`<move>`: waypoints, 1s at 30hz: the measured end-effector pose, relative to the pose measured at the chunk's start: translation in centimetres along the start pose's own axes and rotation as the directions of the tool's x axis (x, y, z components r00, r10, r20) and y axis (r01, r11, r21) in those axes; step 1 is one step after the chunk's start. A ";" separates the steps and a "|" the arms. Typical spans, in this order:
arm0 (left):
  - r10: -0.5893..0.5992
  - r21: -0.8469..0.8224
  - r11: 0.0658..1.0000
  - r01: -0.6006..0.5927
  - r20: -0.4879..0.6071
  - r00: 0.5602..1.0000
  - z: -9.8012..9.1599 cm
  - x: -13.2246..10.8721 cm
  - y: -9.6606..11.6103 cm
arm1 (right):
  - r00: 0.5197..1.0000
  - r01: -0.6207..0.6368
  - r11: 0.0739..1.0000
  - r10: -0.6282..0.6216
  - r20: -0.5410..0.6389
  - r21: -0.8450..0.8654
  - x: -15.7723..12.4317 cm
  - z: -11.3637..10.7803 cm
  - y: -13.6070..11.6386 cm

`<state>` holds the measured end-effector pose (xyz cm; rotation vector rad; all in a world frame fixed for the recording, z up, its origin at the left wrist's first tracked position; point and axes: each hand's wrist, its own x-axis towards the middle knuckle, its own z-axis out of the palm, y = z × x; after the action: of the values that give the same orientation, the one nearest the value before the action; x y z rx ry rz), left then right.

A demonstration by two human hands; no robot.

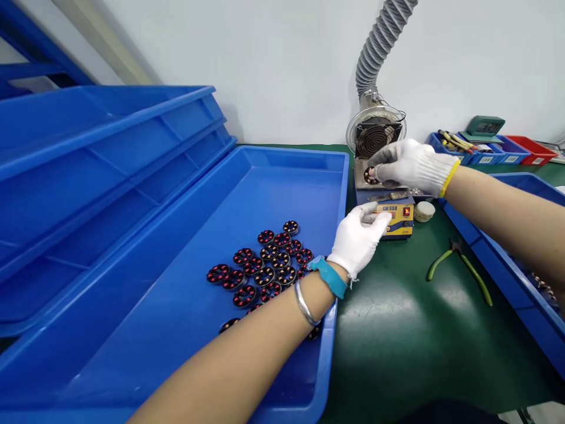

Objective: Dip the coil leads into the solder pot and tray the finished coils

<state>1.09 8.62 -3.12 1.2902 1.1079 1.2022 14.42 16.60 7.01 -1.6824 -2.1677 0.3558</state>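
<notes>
Both hands wear white knit gloves. My right hand (408, 166) pinches a small round wound coil part (369, 174) over the top of a blue and yellow solder pot unit (394, 217). My left hand (359, 238) hovers curled just left of that unit's front panel, fingers closed; what it holds, if anything, is hidden. My left wrist carries a teal strap and a metal bangle. Several round black and red coil parts (269, 265) lie grouped in the large blue tray (247, 176) under my left forearm.
A fume extractor fan (375, 136) with a grey ribbed hose stands behind the unit. Green-handled cutters (461, 268) lie on the green mat. A white round tin (424, 211) sits beside the unit. Stacked blue trays (88, 153) fill the left; another blue tray (507, 265) lies right.
</notes>
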 end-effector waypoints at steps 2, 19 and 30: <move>0.015 -0.131 0.991 -0.020 -0.041 0.999 -0.2 0.4 0.0 | 0.999 -0.011 0.998 0.009 0.036 0.063 -1.8 1.1 -0.2; -0.128 -0.122 0.984 0.133 0.049 0.991 -0.4 0.0 1.0 | 0.973 -0.199 0.814 0.096 0.212 0.546 -1.9 1.5 2.6; -0.157 -0.018 0.987 0.161 0.142 0.977 -0.4 -0.1 0.7 | 0.938 -0.199 0.939 0.265 -0.222 0.280 4.1 2.4 4.2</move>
<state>0.70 8.53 -2.42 1.2196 1.0660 0.9905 16.13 21.72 3.69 -1.7346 -1.6640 0.4330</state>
